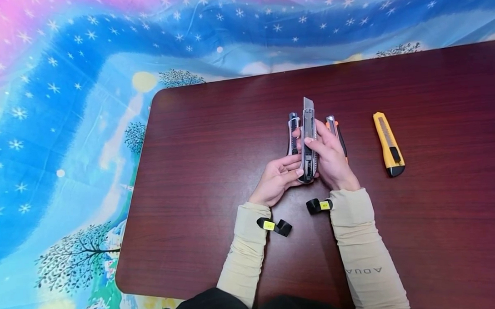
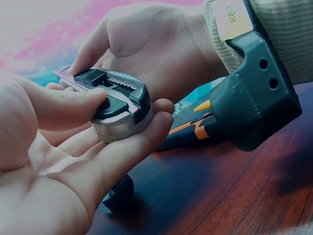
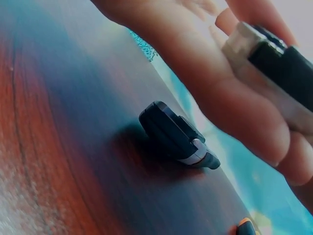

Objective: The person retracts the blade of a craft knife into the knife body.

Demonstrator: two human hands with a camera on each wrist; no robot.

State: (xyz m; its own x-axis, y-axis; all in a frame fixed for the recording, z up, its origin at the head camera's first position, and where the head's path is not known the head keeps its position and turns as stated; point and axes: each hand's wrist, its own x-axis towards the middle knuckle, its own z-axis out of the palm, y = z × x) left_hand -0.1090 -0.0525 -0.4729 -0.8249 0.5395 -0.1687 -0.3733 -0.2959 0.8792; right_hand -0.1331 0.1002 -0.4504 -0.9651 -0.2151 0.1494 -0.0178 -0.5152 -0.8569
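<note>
A silver and black snap-off utility knife (image 1: pixel 309 145) is held up between both hands, its blade (image 1: pixel 308 103) showing out of the far end. My left hand (image 1: pixel 275 180) pinches the butt end, thumb on top and fingers underneath. With its thumb near the slider, my right hand (image 1: pixel 332 158) grips the body from the right side. The left wrist view shows the ridged black slider (image 2: pixel 92 77) close to the right thumb. Partly behind the held knife lies a grey and black utility knife (image 1: pixel 292 132); an orange and black one (image 1: pixel 332 126) is partly covered by the right hand.
A yellow utility knife (image 1: pixel 388 142) with a black end lies farther right on the dark red-brown table (image 1: pixel 207 165). A patterned blue and pink cloth (image 1: pixel 117 50) hangs beyond the table's far and left edges. Black camera mounts (image 1: pixel 283 227) sit on both wrists.
</note>
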